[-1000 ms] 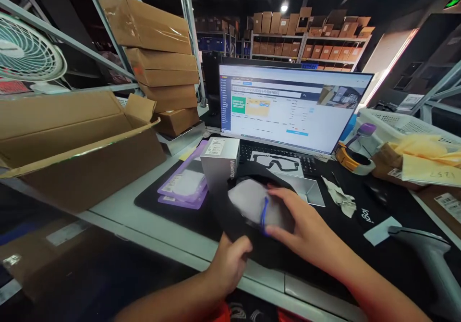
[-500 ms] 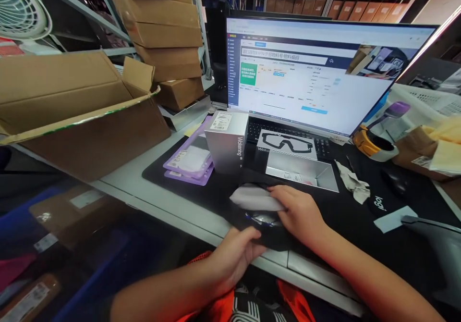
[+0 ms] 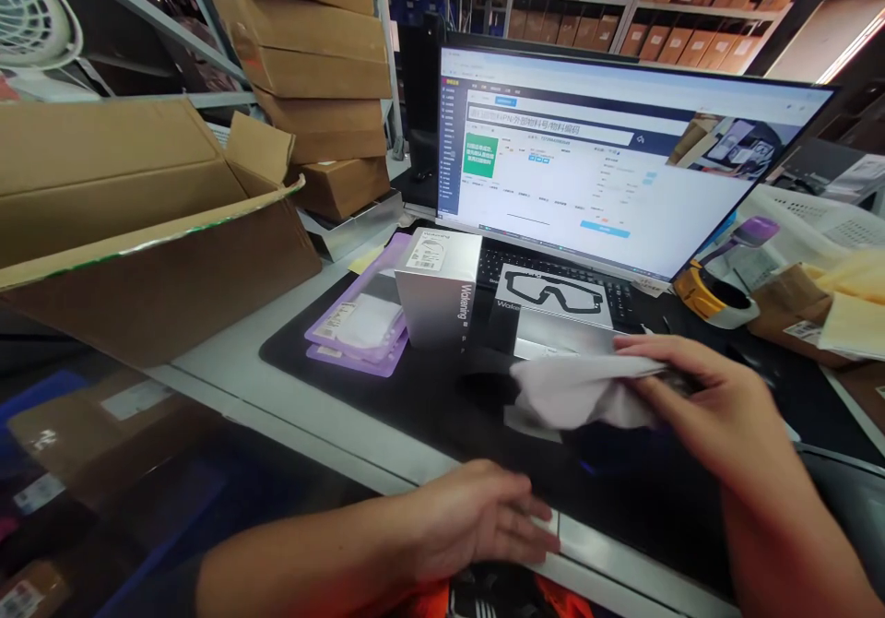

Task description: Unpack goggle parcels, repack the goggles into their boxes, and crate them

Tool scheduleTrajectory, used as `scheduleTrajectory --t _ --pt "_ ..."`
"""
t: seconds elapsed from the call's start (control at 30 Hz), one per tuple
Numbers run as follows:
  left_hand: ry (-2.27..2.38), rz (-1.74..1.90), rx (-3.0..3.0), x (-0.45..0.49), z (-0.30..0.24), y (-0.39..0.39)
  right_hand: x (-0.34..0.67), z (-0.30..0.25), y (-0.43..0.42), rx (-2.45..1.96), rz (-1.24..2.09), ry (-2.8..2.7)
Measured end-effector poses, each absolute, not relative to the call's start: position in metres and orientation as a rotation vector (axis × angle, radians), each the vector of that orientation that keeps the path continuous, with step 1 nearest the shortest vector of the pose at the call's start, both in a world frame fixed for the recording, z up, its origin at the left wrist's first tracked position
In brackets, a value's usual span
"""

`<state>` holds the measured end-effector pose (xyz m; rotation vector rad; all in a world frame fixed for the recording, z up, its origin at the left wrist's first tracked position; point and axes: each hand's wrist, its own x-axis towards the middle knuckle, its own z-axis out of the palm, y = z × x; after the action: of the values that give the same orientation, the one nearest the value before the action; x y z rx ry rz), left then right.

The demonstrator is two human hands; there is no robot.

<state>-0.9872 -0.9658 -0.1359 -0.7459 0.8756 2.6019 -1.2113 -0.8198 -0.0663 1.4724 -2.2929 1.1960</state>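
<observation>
Pale and cloth-like, a soft piece (image 3: 584, 392) hangs at mid-view above the black desk mat (image 3: 415, 397), pinched between thumb and fingers of your right hand (image 3: 712, 406) at its three o'clock. Your left hand (image 3: 484, 516), at seven o'clock, hovers near the desk edge, fingers loosely spread, nothing visibly held. Such limp material should suit a light pinch; your left palm beneath would likely steady its sagging end. Whether anything sits inside it, you cannot tell.

At twelve o'clock, a silver tray (image 3: 546, 330) lies partly behind the piece, its interior mostly hidden. A silver box (image 3: 439, 304) stands upright at ten, contents unseen. Between nine and ten, purple packets (image 3: 359, 332) show something white; farther out, a brown carton (image 3: 159, 295) gapes, its floor hidden. At two, yellow material (image 3: 857, 281) tops a cardboard box (image 3: 778, 309) before a white basket (image 3: 830, 221).
</observation>
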Motion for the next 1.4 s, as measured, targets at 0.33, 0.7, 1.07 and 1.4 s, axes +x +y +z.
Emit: scheduleTrajectory --t 0.33,0.7,1.07,1.4 --pt "3.363 1.6 -0.007 -1.002 -0.063 -1.025 -1.209 -0.028 -0.825 1.349 1.165 -1.825" --pt "3.4 1.529 0.027 -1.081 -0.073 -1.028 -1.209 -0.03 -0.872 1.696 1.225 -1.684" --pt "3.181 1.499 0.071 -1.089 -0.056 -1.041 -1.212 -0.042 -0.869 1.531 1.3 -1.646" --pt "3.181 1.656 0.412 -1.072 -0.047 -1.053 -1.197 -0.052 -0.874 1.661 1.189 -1.572"
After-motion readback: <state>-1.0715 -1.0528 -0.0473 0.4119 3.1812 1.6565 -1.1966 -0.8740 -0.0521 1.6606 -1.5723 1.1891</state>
